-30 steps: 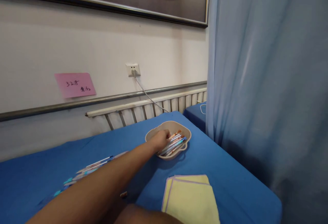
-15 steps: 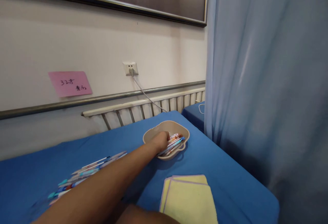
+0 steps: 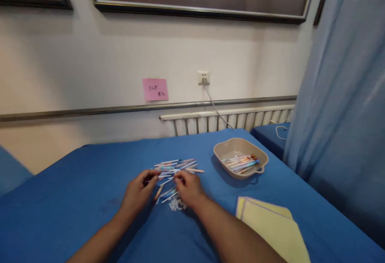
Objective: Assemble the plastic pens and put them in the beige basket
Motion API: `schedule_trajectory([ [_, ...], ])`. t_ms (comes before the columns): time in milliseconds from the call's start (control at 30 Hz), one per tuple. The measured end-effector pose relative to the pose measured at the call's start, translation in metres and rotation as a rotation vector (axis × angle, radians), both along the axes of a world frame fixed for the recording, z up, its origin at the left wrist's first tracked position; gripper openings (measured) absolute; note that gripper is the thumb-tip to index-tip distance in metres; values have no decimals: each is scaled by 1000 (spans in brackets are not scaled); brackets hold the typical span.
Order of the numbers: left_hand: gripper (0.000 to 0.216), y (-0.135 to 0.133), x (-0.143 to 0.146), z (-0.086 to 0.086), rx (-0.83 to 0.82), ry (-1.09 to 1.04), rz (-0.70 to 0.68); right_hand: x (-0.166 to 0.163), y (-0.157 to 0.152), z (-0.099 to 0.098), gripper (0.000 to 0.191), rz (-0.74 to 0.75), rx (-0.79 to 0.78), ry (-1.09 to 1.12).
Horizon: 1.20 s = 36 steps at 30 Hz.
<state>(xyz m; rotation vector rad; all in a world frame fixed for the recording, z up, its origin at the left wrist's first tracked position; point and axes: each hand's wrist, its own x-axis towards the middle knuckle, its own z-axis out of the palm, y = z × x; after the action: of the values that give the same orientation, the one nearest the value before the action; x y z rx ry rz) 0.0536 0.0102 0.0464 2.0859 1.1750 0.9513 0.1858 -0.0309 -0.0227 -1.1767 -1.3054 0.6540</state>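
On the blue cloth lies a loose pile of pens (image 3: 165,168) in pale, blue and brownish colours. My left hand (image 3: 137,192) is at the pile's left side, its thumb and forefinger closed on the end of a slim whitish pen (image 3: 164,176). Opposite it, my right hand (image 3: 190,188) is pinched over the pile, seemingly on another pen (image 3: 167,182); its fingertips are partly hidden. Small white pieces (image 3: 177,204) lie beside the right hand's heel. A beige bin (image 3: 221,149) to the right holds several more pens (image 3: 242,163).
Yellow cloths with purple edging (image 3: 270,219) lie at the right front. Behind the blue-covered surface (image 3: 75,190) are a white radiator (image 3: 210,122) and a wall socket (image 3: 203,77) with a cord. A blue curtain (image 3: 345,114) hangs at the right.
My right hand has left the beige bin and come back to the pen pile. The left hand now shows at the pile too. The view has swung left.
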Motion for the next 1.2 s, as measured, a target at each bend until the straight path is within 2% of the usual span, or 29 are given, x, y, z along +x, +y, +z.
schedule_trajectory([
  [100, 32, 5, -66, -25, -32, -21, 257, 2, 7, -11, 16, -101, -61, 113],
  [200, 32, 10, -93, -43, -94, -98, 298, 11, 9, -18, 21, -128, -112, 247],
  [300, 28, 13, -92, -53, -80, -122, 192, 14, 3, -21, 25, -142, -122, 274],
  [400, 26, 9, -82, -59, -115, -115, 53, 11, -5, -21, 31, -107, -216, 269],
  [500, 27, 2, -76, -63, -127, 3, -97, 9, -10, -22, 34, -76, -262, 236],
  [567, 28, -2, -75, -64, -110, 72, -151, 9, -10, -24, 34, -76, -284, 231],
  [700, 37, -5, -75, -64, -76, 146, -148, 11, -7, -27, 34, -98, -253, 238],
  [1000, 26, -1, -70, -64, -33, 200, -136, 10, -3, -26, 39, -127, -288, 302],
  [1200, 27, 2, -74, -67, -84, 188, -114, 11, -3, -27, 37, -121, -224, 236],
])
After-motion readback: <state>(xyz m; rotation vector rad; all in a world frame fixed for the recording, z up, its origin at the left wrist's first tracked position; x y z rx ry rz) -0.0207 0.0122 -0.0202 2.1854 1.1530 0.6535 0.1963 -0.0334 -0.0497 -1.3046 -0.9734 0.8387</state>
